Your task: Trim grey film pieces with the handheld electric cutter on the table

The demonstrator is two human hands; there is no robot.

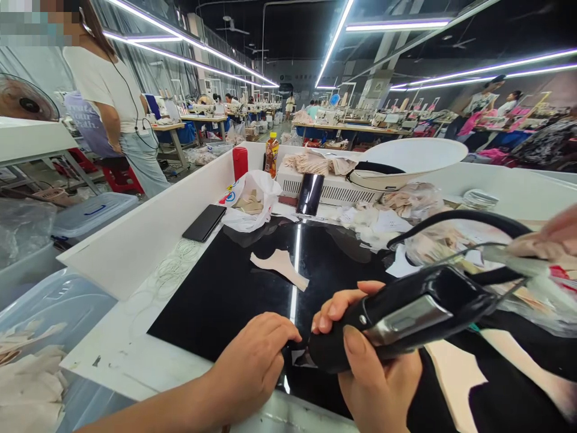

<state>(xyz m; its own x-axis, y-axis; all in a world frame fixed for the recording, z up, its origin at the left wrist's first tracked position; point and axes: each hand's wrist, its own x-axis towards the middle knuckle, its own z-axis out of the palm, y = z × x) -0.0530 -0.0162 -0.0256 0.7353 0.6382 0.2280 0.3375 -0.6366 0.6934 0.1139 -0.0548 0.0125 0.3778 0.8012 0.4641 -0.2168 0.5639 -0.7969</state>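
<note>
My right hand [378,367] is wrapped round a black handheld power tool [406,319] with a silver metal strip along its side. The tool's blunt end points down and left, over a glossy black board [216,294]. Close beside that end is my left hand [252,367], its fingers bent together near the board; what they pinch, if anything, is hidden. A small pale scrap [301,359] shows under the tool's end. Farther back on the board lies a beige cut fabric piece [280,267]. More beige pieces [455,376] lie on black material to the right.
Another hand [556,234] reaches in at the right edge, by bags of fabric scraps. A phone [204,222], a white plastic bag [252,207], a drink bottle [271,155] and a white machine [333,186] stand behind. White walls [148,234] border the table; a person [112,102] stands left.
</note>
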